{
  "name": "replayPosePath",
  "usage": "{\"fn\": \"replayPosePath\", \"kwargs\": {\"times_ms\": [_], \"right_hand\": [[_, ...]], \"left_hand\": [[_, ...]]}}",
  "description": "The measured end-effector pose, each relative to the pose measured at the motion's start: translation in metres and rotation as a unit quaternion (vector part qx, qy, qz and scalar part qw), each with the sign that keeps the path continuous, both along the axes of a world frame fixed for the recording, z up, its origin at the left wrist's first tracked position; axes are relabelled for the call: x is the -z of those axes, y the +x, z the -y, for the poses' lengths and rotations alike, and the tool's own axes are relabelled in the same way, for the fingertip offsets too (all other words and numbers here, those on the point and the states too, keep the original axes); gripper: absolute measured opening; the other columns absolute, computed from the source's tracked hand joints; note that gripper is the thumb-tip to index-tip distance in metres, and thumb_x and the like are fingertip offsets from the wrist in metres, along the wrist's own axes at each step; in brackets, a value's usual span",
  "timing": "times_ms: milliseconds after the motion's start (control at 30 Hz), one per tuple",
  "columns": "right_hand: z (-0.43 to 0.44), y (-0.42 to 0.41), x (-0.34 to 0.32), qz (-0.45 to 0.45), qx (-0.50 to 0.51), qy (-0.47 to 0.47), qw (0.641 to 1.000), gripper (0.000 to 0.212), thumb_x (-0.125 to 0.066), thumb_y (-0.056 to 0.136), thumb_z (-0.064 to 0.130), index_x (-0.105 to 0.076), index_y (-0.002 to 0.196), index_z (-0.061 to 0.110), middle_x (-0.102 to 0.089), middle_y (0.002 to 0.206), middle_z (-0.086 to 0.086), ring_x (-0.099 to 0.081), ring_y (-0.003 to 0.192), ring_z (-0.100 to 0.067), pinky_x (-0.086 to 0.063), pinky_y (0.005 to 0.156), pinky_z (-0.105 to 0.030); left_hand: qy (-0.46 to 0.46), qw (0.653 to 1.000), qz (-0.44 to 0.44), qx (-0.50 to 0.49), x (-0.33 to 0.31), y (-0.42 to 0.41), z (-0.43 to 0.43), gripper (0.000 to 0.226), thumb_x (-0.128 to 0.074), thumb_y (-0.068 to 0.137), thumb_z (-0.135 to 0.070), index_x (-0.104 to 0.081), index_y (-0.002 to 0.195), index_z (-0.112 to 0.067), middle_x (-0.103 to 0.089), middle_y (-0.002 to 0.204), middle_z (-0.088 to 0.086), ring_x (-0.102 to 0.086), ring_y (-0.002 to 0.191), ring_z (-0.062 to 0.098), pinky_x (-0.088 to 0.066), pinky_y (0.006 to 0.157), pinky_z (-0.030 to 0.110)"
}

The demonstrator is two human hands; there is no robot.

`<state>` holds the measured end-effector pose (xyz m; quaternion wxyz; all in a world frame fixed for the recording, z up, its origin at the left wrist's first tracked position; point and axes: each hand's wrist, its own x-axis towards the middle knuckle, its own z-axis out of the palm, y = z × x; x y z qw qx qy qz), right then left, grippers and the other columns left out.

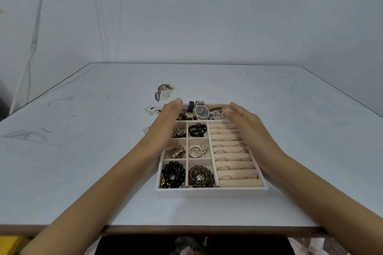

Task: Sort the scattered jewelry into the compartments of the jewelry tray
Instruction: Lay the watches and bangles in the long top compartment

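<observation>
beige-lined jewelry tray (pixel 211 191) on a pale grey table (pixel 83 151), framed by two flat, empty hands.

the left hand (pixel 165 118) and right hand (pixel 246 122) reach in from the near edge, fingers straight and together, palms turned toward each other. each is over one side of the tray's far half and grips nothing; whether they touch the tray cannot be told. the tray sits mid-table, near the front edge. its left side has small square compartments: a black bead bracelet (pixel 173 174) and a brown bead bracelet (pixel 201 176) nearest, black rings (pixel 198 130) further back. ring rolls (pixel 234 157) holding thin rings fill the right side. a steel watch (pixel 201 112) lies in the far compartment, between the fingertips.
</observation>
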<state>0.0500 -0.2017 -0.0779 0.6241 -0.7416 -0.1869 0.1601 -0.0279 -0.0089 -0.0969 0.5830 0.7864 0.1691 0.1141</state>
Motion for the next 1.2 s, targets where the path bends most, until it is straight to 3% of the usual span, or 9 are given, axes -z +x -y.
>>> {"fn": "replayPosePath", "kwargs": {"times_ms": [100, 167, 267, 433, 600, 767, 933, 1067, 1200], "right_hand": [[0.005, -0.006, -0.001, -0.007, 0.002, 0.011, 1.000, 0.051, -0.052, 0.094, 0.041, -0.039, 0.143, 0.033, -0.035, 0.151, 0.014, -0.039, 0.132, -0.004, -0.031, 0.100, -0.023], [0.009, -0.010, 0.001, -0.011, 0.000, 0.019, 1.000, 0.052, -0.052, 0.093, 0.042, -0.039, 0.143, 0.035, -0.034, 0.151, 0.016, -0.037, 0.133, -0.002, -0.031, 0.098, -0.022], [0.015, -0.018, 0.005, -0.016, -0.006, 0.026, 1.000, 0.053, -0.053, 0.091, 0.045, -0.040, 0.142, 0.038, -0.032, 0.151, 0.019, -0.033, 0.137, -0.004, -0.030, 0.103, -0.027], [0.020, -0.028, 0.004, -0.020, 0.000, 0.034, 0.999, 0.050, -0.051, 0.093, 0.043, -0.040, 0.141, 0.040, -0.031, 0.152, 0.018, -0.032, 0.136, -0.004, -0.028, 0.095, -0.024], [0.017, -0.030, -0.002, -0.022, -0.002, 0.033, 0.999, 0.045, -0.049, 0.095, 0.040, -0.041, 0.139, 0.043, -0.045, 0.139, 0.019, -0.046, 0.097, 0.014, -0.029, 0.091, -0.024], [0.017, -0.032, -0.004, -0.019, -0.020, 0.042, 0.999, 0.043, -0.050, 0.093, 0.041, -0.045, 0.136, 0.043, -0.043, 0.142, 0.019, -0.046, 0.117, 0.000, -0.032, 0.093, -0.024], [0.014, -0.022, -0.009, -0.015, -0.024, 0.041, 0.999, 0.048, -0.054, 0.088, 0.047, -0.043, 0.135, 0.047, -0.047, 0.132, 0.022, -0.050, 0.096, 0.011, -0.035, 0.096, -0.029], [0.006, 0.003, -0.019, -0.003, -0.031, 0.049, 0.998, 0.061, -0.056, 0.076, 0.060, -0.043, 0.134, 0.049, -0.051, 0.132, 0.018, -0.057, 0.112, -0.008, -0.043, 0.103, -0.044], [-0.009, 0.041, -0.026, -0.003, -0.028, 0.060, 0.998, 0.068, -0.057, 0.069, 0.061, -0.043, 0.134, 0.047, -0.055, 0.130, 0.009, -0.060, 0.112, -0.016, -0.047, 0.099, -0.046]], "left_hand": [[-0.031, 0.997, -0.035, -0.057, 0.012, 0.008, -0.003, 0.051, -0.027, 0.105, -0.032, -0.026, 0.149, -0.007, -0.021, 0.158, 0.013, -0.022, 0.144, 0.027, -0.022, 0.112, 0.035], [-0.004, 0.997, -0.010, -0.077, 0.003, -0.016, 0.009, 0.054, -0.033, 0.102, -0.043, -0.027, 0.150, -0.018, -0.023, 0.158, 0.002, -0.023, 0.144, 0.021, -0.022, 0.111, 0.034], [-0.082, 0.993, 0.040, -0.080, -0.017, -0.039, 0.050, 0.052, -0.035, 0.095, -0.057, -0.035, 0.144, -0.041, -0.032, 0.148, -0.021, -0.028, 0.137, 0.006, -0.024, 0.101, 0.030], [-0.089, 0.989, 0.073, -0.088, -0.013, -0.043, 0.050, 0.045, -0.036, 0.095, -0.054, -0.041, 0.139, -0.042, -0.042, 0.143, -0.020, -0.040, 0.132, 0.008, -0.032, 0.106, 0.033], [-0.124, 0.982, 0.078, -0.116, -0.011, -0.040, 0.047, 0.034, -0.046, 0.095, -0.048, -0.050, 0.128, -0.042, -0.052, 0.137, -0.012, -0.049, 0.127, 0.017, -0.035, 0.110, 0.046], [-0.165, 0.975, 0.090, -0.120, -0.011, -0.038, 0.043, 0.044, -0.059, 0.070, -0.054, -0.058, 0.114, -0.045, -0.059, 0.132, -0.006, -0.054, 0.124, 0.025, -0.037, 0.108, 0.051], [-0.175, 0.974, 0.102, -0.105, -0.018, -0.026, 0.039, 0.040, -0.061, 0.070, -0.053, -0.059, 0.109, -0.048, -0.059, 0.132, -0.002, -0.065, 0.107, 0.026, -0.041, 0.104, 0.054], [-0.182, 0.971, 0.117, -0.100, -0.025, -0.001, 0.030, 0.038, -0.064, 0.073, -0.045, -0.059, 0.110, -0.042, -0.059, 0.132, 0.002, -0.066, 0.104, 0.024, -0.044, 0.102, 0.052], [-0.208, 0.964, 0.133, -0.101, -0.030, 0.036, 0.015, 0.027, -0.059, 0.091, -0.029, -0.053, 0.117, -0.033, -0.057, 0.130, 0.005, -0.067, 0.097, 0.020, -0.054, 0.088, 0.042]]}}
